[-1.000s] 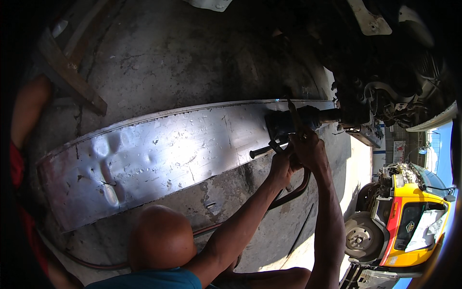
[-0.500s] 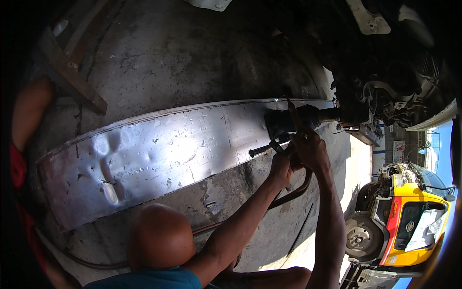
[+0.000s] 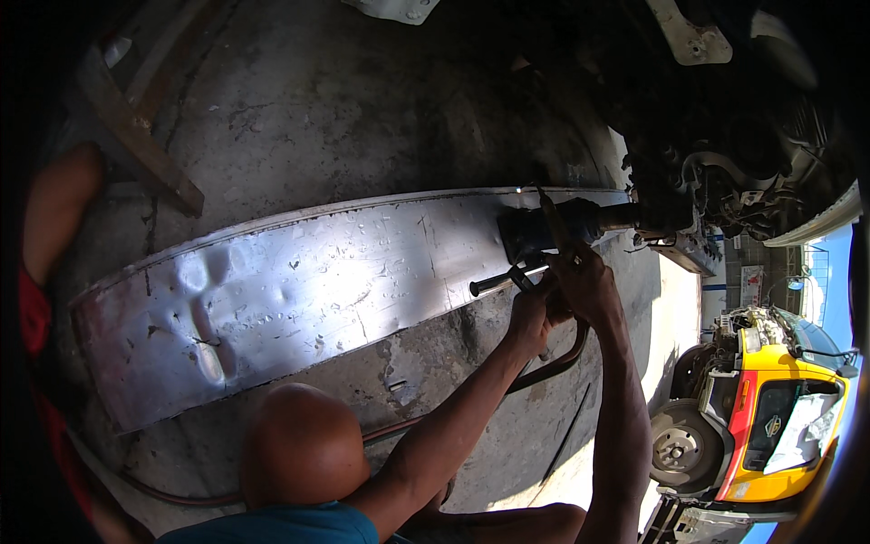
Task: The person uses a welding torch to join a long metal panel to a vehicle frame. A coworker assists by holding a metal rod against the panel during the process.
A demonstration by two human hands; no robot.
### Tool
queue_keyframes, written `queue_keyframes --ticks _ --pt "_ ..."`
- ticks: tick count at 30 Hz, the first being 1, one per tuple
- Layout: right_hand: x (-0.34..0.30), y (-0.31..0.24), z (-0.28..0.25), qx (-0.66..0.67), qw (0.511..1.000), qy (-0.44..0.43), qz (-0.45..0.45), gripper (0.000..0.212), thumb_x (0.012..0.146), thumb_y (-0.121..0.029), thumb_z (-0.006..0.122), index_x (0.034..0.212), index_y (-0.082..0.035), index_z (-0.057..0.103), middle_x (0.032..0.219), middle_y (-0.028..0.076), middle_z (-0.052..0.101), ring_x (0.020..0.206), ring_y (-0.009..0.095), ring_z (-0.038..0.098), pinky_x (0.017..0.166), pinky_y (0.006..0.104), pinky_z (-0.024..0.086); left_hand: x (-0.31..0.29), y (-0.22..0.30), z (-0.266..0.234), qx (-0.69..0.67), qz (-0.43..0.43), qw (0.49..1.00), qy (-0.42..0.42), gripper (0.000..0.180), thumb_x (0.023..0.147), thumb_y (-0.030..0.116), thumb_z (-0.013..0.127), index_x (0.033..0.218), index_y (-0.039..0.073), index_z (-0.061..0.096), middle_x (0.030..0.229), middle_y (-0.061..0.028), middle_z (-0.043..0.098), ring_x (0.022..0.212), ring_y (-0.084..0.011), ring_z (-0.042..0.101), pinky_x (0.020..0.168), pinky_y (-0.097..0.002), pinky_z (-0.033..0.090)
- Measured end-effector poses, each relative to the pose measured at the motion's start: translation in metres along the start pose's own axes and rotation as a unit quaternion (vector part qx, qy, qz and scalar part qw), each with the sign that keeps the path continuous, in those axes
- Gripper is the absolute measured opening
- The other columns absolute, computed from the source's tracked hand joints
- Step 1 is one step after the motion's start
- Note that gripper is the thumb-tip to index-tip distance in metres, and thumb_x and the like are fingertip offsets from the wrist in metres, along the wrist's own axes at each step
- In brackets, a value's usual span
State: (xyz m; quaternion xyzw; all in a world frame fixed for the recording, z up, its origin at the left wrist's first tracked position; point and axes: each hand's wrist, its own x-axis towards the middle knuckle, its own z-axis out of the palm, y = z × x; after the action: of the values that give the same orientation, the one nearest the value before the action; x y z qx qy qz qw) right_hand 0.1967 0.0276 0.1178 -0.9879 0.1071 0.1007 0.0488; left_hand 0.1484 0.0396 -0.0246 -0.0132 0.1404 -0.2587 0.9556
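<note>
Close together over the right part of a long dented metal panel (image 3: 362, 263) are my two hands. My left hand (image 3: 533, 315) is closed, its fingers wrapped round what looks like the handle of a hose-fed torch. Just above it, my right hand (image 3: 584, 283) is closed on the same tool, and the slim torch (image 3: 555, 222) reaches from it toward the panel's far edge. A small bright spot glows there beside the tip. The dark hose (image 3: 569, 355) bends down below my hands. Right behind the torch lies a dark cylindrical jack (image 3: 530, 234); my fingers hide most of the handle.
A vehicle's dark underside parts (image 3: 725, 172) fill the upper right. A yellow and red truck cab (image 3: 784, 408) stands beyond. Another person's bare limb (image 3: 63, 204) and red clothing show at left, near a metal beam (image 3: 136, 136). My knee (image 3: 304, 444) is in front of the panel.
The torch tip and the bright spot have shifted very slightly toward me. My hands keep almost the same place and hold.
</note>
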Motion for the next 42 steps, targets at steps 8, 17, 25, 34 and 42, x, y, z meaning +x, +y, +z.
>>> queue_keyframes --ticks 8,17,25,34,42 --pt "0.001 0.007 0.002 0.015 1.000 0.000 -0.005 0.043 0.096 -0.039 0.071 0.122 -0.006 0.069 0.104 0.025 0.075 0.099 0.040 0.076 0.081 0.0472 0.059 -0.002 -0.001 0.002 -0.011 -0.003 1.000 0.006 0.032 0.112 0.036 0.056 0.111 0.007 0.070 0.095 -0.0047 0.076 0.080 -0.0155 0.076 0.071 -0.0330 0.065" --pt "0.002 0.007 0.004 0.026 1.000 -0.002 0.002 0.045 0.095 -0.040 0.072 0.124 -0.005 0.069 0.106 0.027 0.076 0.101 0.041 0.076 0.083 0.0479 0.060 -0.002 -0.001 -0.001 -0.011 0.006 1.000 -0.005 0.033 0.112 0.036 0.055 0.114 0.006 0.069 0.097 -0.0055 0.076 0.082 -0.0158 0.076 0.072 -0.0331 0.066" --pt "0.006 0.009 0.015 -0.013 0.999 0.032 -0.014 0.043 0.094 -0.036 0.074 0.125 -0.007 0.068 0.108 0.027 0.075 0.102 0.042 0.076 0.081 0.0476 0.060 -0.004 -0.003 0.003 -0.024 0.001 0.999 0.022 0.037 0.112 0.041 0.054 0.109 0.008 0.072 0.094 -0.0056 0.077 0.079 -0.0165 0.076 0.071 -0.0327 0.065" --pt "0.007 -0.013 0.013 -0.013 1.000 0.009 0.020 0.048 0.092 -0.037 0.074 0.128 -0.006 0.068 0.110 0.028 0.075 0.105 0.044 0.075 0.084 0.0490 0.060 -0.013 0.004 0.006 0.000 -0.025 0.999 0.026 0.027 0.111 0.026 0.050 0.110 0.006 0.068 0.097 -0.0064 0.075 0.081 -0.0168 0.072 0.070 -0.0336 0.059" --pt "0.008 -0.019 0.013 -0.035 0.999 0.019 -0.006 0.049 0.093 -0.035 0.072 0.132 -0.007 0.066 0.115 0.030 0.073 0.111 0.047 0.072 0.088 0.0510 0.058 -0.018 0.005 0.011 -0.006 -0.039 0.999 0.011 0.019 0.108 0.020 0.052 0.107 0.007 0.067 0.091 -0.0029 0.073 0.073 -0.0142 0.068 0.065 -0.0317 0.053"
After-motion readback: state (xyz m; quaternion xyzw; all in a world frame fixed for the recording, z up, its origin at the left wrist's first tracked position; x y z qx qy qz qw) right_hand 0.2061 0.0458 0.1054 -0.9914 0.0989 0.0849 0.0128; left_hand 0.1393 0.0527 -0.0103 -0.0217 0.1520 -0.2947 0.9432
